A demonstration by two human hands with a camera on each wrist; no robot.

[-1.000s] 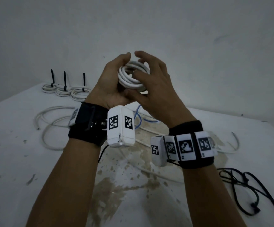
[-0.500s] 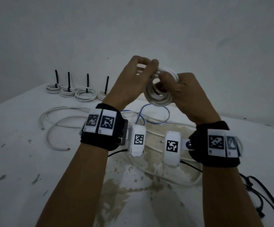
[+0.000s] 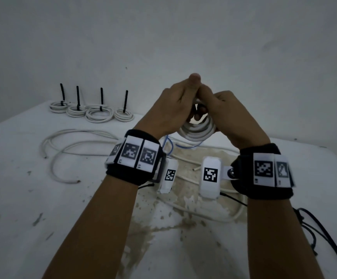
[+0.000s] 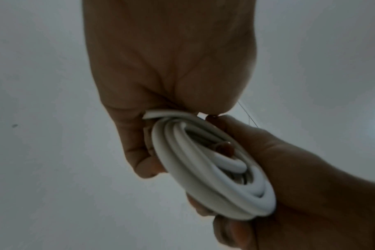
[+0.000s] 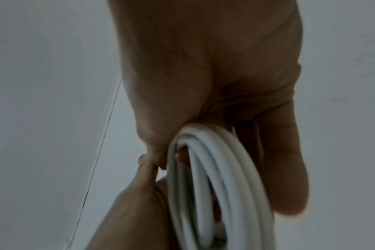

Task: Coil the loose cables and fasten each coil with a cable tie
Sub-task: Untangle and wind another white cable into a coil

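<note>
Both my hands hold one white cable coil [image 3: 197, 132] up in front of the wall, above the table. My left hand [image 3: 172, 105] grips its top from the left, and my right hand [image 3: 227, 110] grips it from the right, the thumbs meeting above it. The left wrist view shows the coil [image 4: 206, 170] of several turns with the left hand's fingers [image 4: 143, 162] curled round one side and the right hand [image 4: 289, 169] cupping the other. In the right wrist view the coil [image 5: 216, 186] hangs from the right hand [image 5: 214, 76]. Something dark shows between the fingers; what it is I cannot tell.
Several tied white coils [image 3: 98, 114] with upright black cable ties [image 3: 101, 96] stand in a row at the back left. Loose white cables [image 3: 63, 152] lie on the stained white table [image 3: 22, 208], a thin blue cable [image 3: 169, 146] under the hands, black cables [image 3: 314, 228] at the right.
The hands have closed together over the coil, thumbs now touching above it. The coil has sunk a little and hangs below the fingers.
</note>
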